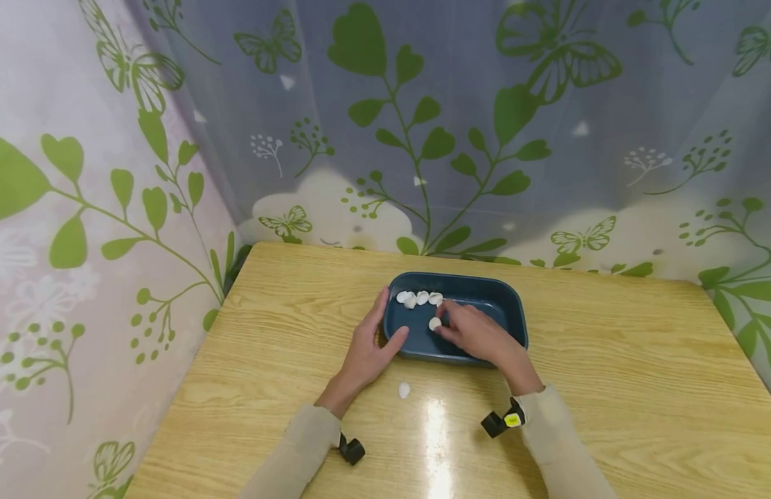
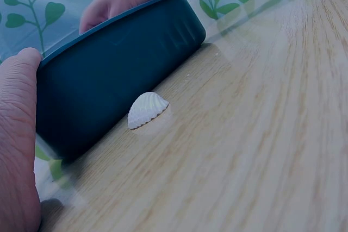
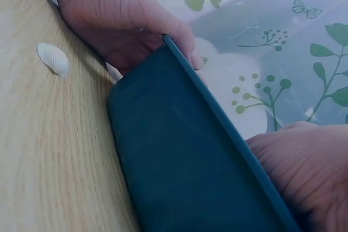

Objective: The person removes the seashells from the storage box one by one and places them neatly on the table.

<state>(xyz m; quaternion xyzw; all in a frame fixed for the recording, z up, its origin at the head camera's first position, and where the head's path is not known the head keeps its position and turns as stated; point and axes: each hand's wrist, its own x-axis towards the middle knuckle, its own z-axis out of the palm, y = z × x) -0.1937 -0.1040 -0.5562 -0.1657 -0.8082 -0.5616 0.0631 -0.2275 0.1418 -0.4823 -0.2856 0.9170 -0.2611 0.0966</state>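
Observation:
A dark teal rectangular dish [image 1: 463, 358] sits on the table. My left hand [image 1: 366, 346] holds its left end, fingers along the outer side and thumb over the front rim, as the right wrist view also shows. Inside the dish my right hand [image 1: 475, 331] pinches a white seashell [image 1: 435, 324] between thumb and fingertips. Several more white seashells [image 1: 422, 298] lie in a row along the dish's back left. One ribbed seashell [image 2: 147, 110] rests on the table in front of the dish. In the right wrist view, the dish wall hides the right fingertips.
The wooden table [image 1: 285, 298] reaches back to a patterned curtain [image 1: 454, 138] with green leaves and butterflies. Another patterned curtain [image 1: 98, 194] hangs along the left side. Small black cameras are strapped at both wrists.

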